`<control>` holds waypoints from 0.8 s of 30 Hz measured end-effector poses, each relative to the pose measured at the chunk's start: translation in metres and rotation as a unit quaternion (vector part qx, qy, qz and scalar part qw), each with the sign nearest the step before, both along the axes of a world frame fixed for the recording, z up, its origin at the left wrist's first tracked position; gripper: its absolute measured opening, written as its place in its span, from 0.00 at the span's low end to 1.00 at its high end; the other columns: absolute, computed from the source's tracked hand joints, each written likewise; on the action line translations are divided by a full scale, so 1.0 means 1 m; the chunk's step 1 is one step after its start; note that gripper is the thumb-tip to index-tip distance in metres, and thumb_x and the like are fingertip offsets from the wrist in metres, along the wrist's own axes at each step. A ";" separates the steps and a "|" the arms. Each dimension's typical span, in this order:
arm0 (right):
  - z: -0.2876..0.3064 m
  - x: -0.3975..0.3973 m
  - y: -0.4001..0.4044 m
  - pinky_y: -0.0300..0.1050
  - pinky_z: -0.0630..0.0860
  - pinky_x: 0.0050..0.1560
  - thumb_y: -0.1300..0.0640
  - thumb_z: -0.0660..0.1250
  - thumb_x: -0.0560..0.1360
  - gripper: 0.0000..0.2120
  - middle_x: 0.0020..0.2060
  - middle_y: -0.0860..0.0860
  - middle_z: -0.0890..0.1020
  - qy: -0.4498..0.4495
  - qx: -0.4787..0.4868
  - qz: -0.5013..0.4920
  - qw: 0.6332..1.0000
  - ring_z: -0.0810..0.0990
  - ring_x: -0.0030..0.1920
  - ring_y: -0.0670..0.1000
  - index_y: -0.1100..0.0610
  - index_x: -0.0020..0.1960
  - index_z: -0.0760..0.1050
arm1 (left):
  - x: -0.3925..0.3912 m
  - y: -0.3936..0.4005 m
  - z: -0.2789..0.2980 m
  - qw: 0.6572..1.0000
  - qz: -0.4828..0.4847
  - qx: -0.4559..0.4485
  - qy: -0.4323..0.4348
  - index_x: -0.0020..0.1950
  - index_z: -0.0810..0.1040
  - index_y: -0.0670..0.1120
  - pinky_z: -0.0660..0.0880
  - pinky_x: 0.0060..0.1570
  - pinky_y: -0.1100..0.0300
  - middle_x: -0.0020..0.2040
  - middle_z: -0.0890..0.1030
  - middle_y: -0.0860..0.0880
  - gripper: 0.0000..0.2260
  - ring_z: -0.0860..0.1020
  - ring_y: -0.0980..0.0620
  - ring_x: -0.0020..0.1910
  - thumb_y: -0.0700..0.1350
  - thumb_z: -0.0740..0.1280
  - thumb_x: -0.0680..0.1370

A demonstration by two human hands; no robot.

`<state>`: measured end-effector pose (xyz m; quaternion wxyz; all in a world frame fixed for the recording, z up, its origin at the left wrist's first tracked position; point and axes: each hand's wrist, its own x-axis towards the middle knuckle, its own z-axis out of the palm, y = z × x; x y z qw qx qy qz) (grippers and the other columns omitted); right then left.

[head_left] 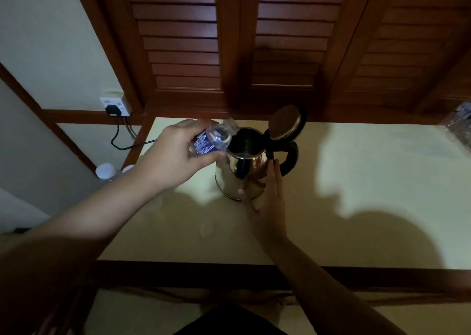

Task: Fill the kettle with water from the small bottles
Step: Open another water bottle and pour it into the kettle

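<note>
A shiny steel kettle with a black handle stands on the pale table, its lid flipped up and open. My left hand grips a small clear bottle with a blue label, tipped sideways so its neck sits at the kettle's open mouth. My right hand rests with straight fingers against the kettle's near right side, just below the handle.
Two white bottle caps show below the table's left edge. A wall socket with a black plug and cable is at the back left. A clear plastic pack lies at the far right. Wooden shutters stand behind the table.
</note>
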<state>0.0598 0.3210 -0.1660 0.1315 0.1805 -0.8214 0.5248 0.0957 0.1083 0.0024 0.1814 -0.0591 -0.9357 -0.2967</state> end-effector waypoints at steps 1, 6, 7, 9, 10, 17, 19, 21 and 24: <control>0.000 0.000 0.000 0.27 0.55 0.76 0.54 0.76 0.80 0.44 0.86 0.54 0.55 0.001 -0.001 -0.001 1.000 0.50 0.83 0.34 0.55 0.87 0.53 | -0.004 -0.002 0.002 1.000 -0.003 -0.020 -0.002 0.63 0.80 0.51 0.76 0.51 0.58 0.53 0.82 0.52 0.20 0.80 0.53 0.51 0.54 0.77 0.73; -0.001 -0.001 0.002 0.31 0.57 0.79 0.53 0.75 0.80 0.45 0.86 0.53 0.55 0.008 -0.003 0.003 1.000 0.54 0.85 0.43 0.51 0.87 0.51 | -0.016 -0.007 0.010 0.992 0.008 -0.128 -0.002 0.61 0.80 0.49 0.78 0.43 0.49 0.48 0.81 0.49 0.23 0.80 0.47 0.46 0.62 0.73 0.73; -0.002 -0.001 0.002 0.32 0.57 0.79 0.53 0.75 0.80 0.45 0.86 0.52 0.55 0.008 -0.003 0.005 1.000 0.55 0.85 0.46 0.50 0.87 0.51 | -0.017 -0.007 0.012 0.990 0.012 -0.141 0.001 0.61 0.79 0.50 0.79 0.42 0.48 0.48 0.81 0.49 0.23 0.80 0.46 0.46 0.63 0.73 0.73; -0.003 -0.002 0.003 0.33 0.58 0.79 0.52 0.75 0.80 0.45 0.86 0.52 0.54 0.006 -0.002 0.006 1.000 0.55 0.85 0.48 0.49 0.87 0.50 | -0.020 -0.007 0.013 0.987 0.016 -0.162 -0.001 0.62 0.79 0.52 0.79 0.42 0.48 0.49 0.81 0.49 0.23 0.80 0.45 0.47 0.62 0.74 0.72; -0.003 -0.002 0.002 0.33 0.58 0.79 0.52 0.75 0.80 0.45 0.86 0.51 0.54 0.003 -0.001 0.007 1.000 0.55 0.85 0.49 0.49 0.87 0.50 | -0.021 -0.008 0.014 0.985 0.016 -0.170 -0.004 0.63 0.78 0.53 0.79 0.43 0.48 0.50 0.81 0.49 0.24 0.81 0.45 0.49 0.62 0.74 0.72; -0.004 -0.002 0.002 0.33 0.58 0.79 0.53 0.76 0.80 0.44 0.86 0.52 0.55 -0.002 -0.009 0.006 1.000 0.56 0.85 0.49 0.53 0.87 0.52 | -0.025 -0.008 0.019 0.979 0.019 -0.204 -0.022 0.66 0.76 0.56 0.80 0.47 0.47 0.53 0.80 0.50 0.25 0.81 0.43 0.52 0.62 0.74 0.72; -0.005 -0.003 0.002 0.34 0.59 0.80 0.53 0.76 0.80 0.45 0.86 0.52 0.55 -0.004 -0.009 0.006 1.000 0.57 0.85 0.50 0.52 0.87 0.52 | -0.026 -0.008 0.021 0.977 0.021 -0.210 -0.022 0.66 0.76 0.56 0.80 0.47 0.48 0.53 0.80 0.50 0.25 0.81 0.43 0.52 0.62 0.74 0.72; -0.005 -0.003 0.001 0.38 0.60 0.80 0.52 0.75 0.80 0.45 0.86 0.51 0.55 -0.005 -0.009 0.007 1.000 0.57 0.85 0.50 0.49 0.86 0.51 | -0.027 -0.009 0.023 0.978 0.019 -0.208 -0.020 0.66 0.77 0.56 0.79 0.47 0.49 0.53 0.80 0.51 0.25 0.81 0.43 0.52 0.62 0.74 0.72; -0.004 -0.002 0.002 0.44 0.63 0.81 0.52 0.75 0.80 0.45 0.86 0.51 0.54 -0.004 -0.007 0.009 1.000 0.56 0.85 0.50 0.46 0.86 0.49 | -0.027 -0.009 0.025 0.977 0.017 -0.210 -0.014 0.65 0.77 0.55 0.78 0.44 0.51 0.51 0.78 0.53 0.25 0.81 0.42 0.50 0.61 0.75 0.71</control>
